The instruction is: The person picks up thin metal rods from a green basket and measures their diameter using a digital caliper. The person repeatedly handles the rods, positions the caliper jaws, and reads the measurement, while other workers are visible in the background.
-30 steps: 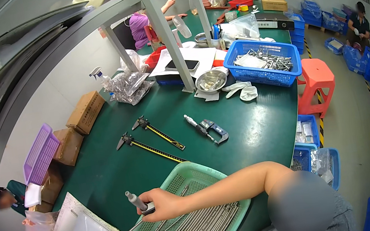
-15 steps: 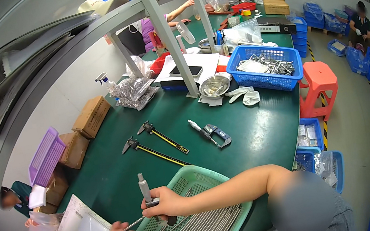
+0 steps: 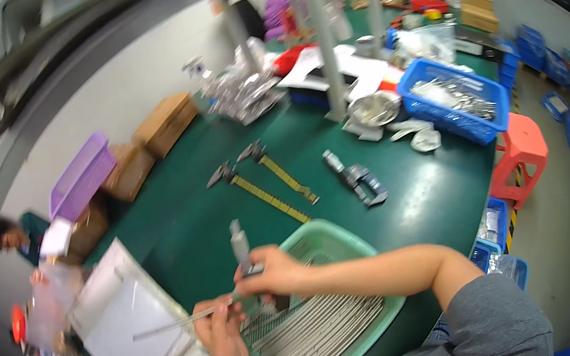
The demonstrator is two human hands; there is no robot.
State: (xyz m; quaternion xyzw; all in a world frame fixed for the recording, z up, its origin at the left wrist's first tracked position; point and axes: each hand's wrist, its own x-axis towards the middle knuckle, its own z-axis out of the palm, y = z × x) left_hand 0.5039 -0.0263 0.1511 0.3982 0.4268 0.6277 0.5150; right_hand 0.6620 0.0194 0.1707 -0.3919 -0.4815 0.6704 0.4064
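Note:
My right hand (image 3: 275,271) grips a micrometer (image 3: 240,245), its grey barrel pointing up. A thin metal rod (image 3: 166,327) reaches leftward from beside the micrometer, slightly blurred by motion. Closed around the rod near the micrometer is my left hand (image 3: 222,334), its fingertips close to my right hand. Whether the rod lies between the micrometer's jaws is hidden by my fingers. Below both hands sits a green plastic basket (image 3: 395,303) with many similar metal rods (image 3: 320,332) lying side by side.
Two calipers (image 3: 257,192) (image 3: 286,174) and another micrometer (image 3: 355,179) lie on the green table (image 3: 189,195). An open binder (image 3: 126,335) with white sheets is at the left. Farther off stand a metal bowl (image 3: 374,110), a blue basket (image 3: 441,112) of metal parts and a red stool (image 3: 521,155).
The view has swung, shifting the scene. My left hand has moved up to the rod and closed on it next to the micrometer; before, its fingers were apart. My right hand still holds the micrometer.

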